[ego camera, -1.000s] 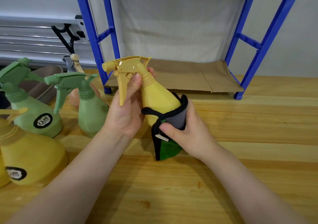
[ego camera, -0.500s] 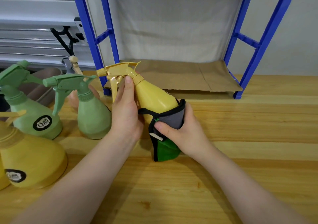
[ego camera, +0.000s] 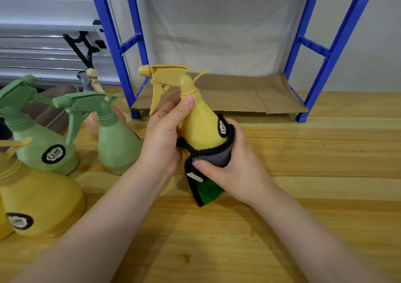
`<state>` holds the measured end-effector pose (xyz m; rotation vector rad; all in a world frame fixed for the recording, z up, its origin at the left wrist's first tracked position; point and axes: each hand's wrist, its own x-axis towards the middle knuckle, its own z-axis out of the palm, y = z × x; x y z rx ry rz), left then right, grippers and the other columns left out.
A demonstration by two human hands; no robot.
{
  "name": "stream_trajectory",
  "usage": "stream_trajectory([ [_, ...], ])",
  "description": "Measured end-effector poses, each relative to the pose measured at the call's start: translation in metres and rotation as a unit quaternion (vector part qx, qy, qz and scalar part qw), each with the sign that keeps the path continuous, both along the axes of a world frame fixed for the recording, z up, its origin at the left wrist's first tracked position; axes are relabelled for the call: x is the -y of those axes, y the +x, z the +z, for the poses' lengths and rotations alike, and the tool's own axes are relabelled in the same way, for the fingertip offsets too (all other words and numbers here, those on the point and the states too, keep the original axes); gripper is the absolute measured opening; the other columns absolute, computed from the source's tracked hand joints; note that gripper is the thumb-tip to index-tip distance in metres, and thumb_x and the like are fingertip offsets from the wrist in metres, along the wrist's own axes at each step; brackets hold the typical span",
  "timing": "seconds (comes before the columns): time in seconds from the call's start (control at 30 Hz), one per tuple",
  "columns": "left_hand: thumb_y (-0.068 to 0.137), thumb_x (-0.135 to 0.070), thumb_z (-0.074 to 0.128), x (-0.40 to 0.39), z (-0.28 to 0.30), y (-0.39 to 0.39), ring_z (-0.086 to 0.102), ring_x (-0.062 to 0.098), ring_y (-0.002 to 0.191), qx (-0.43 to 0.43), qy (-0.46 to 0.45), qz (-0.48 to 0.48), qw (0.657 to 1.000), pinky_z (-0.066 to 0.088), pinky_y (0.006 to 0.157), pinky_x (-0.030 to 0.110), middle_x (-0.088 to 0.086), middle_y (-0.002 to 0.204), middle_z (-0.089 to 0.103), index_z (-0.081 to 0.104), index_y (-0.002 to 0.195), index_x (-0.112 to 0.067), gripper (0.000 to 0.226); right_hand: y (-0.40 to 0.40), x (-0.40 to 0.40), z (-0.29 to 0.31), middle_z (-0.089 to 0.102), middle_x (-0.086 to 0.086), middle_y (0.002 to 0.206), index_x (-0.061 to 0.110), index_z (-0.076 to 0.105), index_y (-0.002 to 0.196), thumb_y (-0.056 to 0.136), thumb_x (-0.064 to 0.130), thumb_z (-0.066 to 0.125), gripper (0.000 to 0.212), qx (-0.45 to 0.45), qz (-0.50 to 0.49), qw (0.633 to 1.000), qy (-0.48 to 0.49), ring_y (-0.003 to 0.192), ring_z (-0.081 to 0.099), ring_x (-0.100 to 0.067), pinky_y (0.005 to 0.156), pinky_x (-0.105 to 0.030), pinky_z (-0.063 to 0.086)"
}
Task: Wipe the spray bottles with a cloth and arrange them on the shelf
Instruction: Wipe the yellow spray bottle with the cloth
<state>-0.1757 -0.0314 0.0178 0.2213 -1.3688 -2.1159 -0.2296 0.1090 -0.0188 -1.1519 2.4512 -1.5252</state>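
A yellow spray bottle (ego camera: 200, 124) is held upright above the wooden table, its trigger head pointing left. My left hand (ego camera: 165, 137) grips its neck and upper body. My right hand (ego camera: 234, 163) holds a grey and green cloth (ego camera: 211, 174) wrapped round the bottle's lower body, with the thumb pressing the cloth at the front. The bottle's base is hidden by the cloth. Behind stands the blue shelf (ego camera: 112, 43), its bottom level lined with brown cardboard (ego camera: 249, 93) and bare.
On the table to the left stand two green spray bottles (ego camera: 115, 143) (ego camera: 43, 143) and a large yellow one (ego camera: 36, 200) at the near left edge. A beige-handled tool (ego camera: 93, 80) and a brown tray (ego camera: 50, 109) lie behind them. A wooden table (ego camera: 303, 174) stretches to the right.
The yellow bottle was tilted left and is now upright again, turned so its black label faces right. My right hand has kept the cloth round the lower body.
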Motion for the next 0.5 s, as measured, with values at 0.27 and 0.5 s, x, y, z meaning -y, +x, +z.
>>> stream_trajectory([
  [0.27,0.079,-0.020,0.065,0.003,-0.001,0.004,0.064,0.020,0.090,0.024,-0.066,-0.086,0.994,0.054,0.080,0.029,0.010,0.099,0.067,0.066,0.110,-0.002,0.035,0.004,-0.004,0.014,0.057,0.017,0.119,0.035,0.044,0.127,0.067,0.064,0.068,0.071,-0.017,0.036,0.999,-0.013,0.111,0.054,0.001,0.090,-0.020,0.046],
  [0.5,0.077,-0.022,0.065,-0.004,-0.007,0.007,0.061,0.029,0.110,0.023,-0.119,-0.209,0.970,0.050,0.096,0.036,0.026,0.122,0.061,0.060,0.119,0.007,0.051,0.009,-0.009,0.026,0.065,0.014,0.109,0.029,0.051,0.123,0.066,0.062,0.062,0.067,-0.035,0.023,0.999,-0.024,0.102,0.061,-0.003,0.085,-0.029,0.052],
])
